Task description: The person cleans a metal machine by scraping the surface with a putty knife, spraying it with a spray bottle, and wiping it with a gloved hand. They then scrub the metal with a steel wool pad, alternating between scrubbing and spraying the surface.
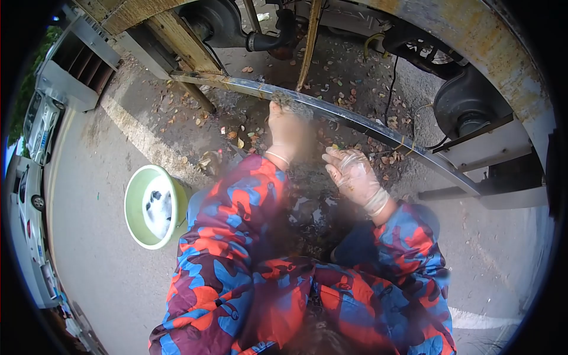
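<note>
My left hand [287, 131], in a thin clear glove, presses a grey, wiry steel wool scrubber [294, 106] onto the long metal rail [349, 116] in front of me. Its fingers are closed round the scrubber and partly hidden behind it; a blur covers part of the wrist. To the right, below the rail and apart from it, is my right hand [355, 177]. That one also wears a clear glove, with brown specks on it. Its fingers are loosely bent and a little apart, and I see nothing in them.
A light green basin [129, 204] with white suds stands on the pavement at left. Black blower-like units [464, 100] and rusty frame posts [310, 44] lie beyond the rail. Fallen leaves [349, 89] litter the wet ground below. Parked cars [31, 201] line the far left.
</note>
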A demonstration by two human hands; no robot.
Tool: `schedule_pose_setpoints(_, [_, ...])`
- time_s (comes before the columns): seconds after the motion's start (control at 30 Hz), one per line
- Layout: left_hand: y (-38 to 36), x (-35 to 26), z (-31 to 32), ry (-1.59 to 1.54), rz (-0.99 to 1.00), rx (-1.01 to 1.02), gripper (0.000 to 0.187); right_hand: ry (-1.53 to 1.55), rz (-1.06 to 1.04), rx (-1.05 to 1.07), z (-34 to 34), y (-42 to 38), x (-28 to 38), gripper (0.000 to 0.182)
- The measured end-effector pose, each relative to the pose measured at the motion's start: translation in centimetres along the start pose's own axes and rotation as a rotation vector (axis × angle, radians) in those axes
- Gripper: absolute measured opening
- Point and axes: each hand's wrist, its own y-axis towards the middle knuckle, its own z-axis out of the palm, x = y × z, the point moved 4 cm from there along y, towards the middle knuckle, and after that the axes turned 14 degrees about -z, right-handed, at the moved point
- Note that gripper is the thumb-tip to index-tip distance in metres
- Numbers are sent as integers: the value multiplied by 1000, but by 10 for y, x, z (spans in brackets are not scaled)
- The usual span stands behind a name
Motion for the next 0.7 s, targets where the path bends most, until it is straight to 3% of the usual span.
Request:
schedule_pose_setpoints(0.1, [5, -73, -29, -276, -427, -140, 29, 8, 7, -34, -4, -5, -4, 24])
schedule_pose_setpoints(0.2, [-8, -63, -9, -447, -286, -123, 27, -12, 15, -32, 1, -7, -7, 24])
schedule_pose_setpoints(0.3, [-54, -73, 35, 812, -52, 127, 27, -22, -2, 8, 6, -1, -1, 24])
schedule_pose_setpoints(0.37, [-36, -53, 21, 655, -7, -45, 27, -48, -27, 35, 1, 3, -1, 24])
schedule_pose_setpoints(0.4, [-20, -34, 7, 376, 214, -289, 23, -6, -19, -5, -2, 2, -1, 24])
schedule_pose_setpoints(0.43, [-12, -50, -3, 378, 213, -290, 23, 36, -10, -47, -4, 1, -1, 24])
schedule_pose_setpoints(0.5, [4, -78, -28, -163, -352, -144, 29, 6, -3, -36, -5, -7, -3, 24])
schedule_pose_setpoints(0.53, [2, -79, -26, -164, -346, -142, 29, -25, 4, -23, -5, -9, -6, 25])
schedule_pose_setpoints(0.6, [-8, -70, -13, -688, -455, 83, 29, -14, 10, -9, -3, -11, -7, 25])
schedule_pose_setpoints(0.63, [-12, -56, -6, -686, -454, 80, 29, -4, 15, 11, -1, -11, -7, 25])
schedule_pose_setpoints(0.7, [-25, -40, 10, 622, 1, -64, 31, 4, 4, 29, 1, -6, -1, 25])
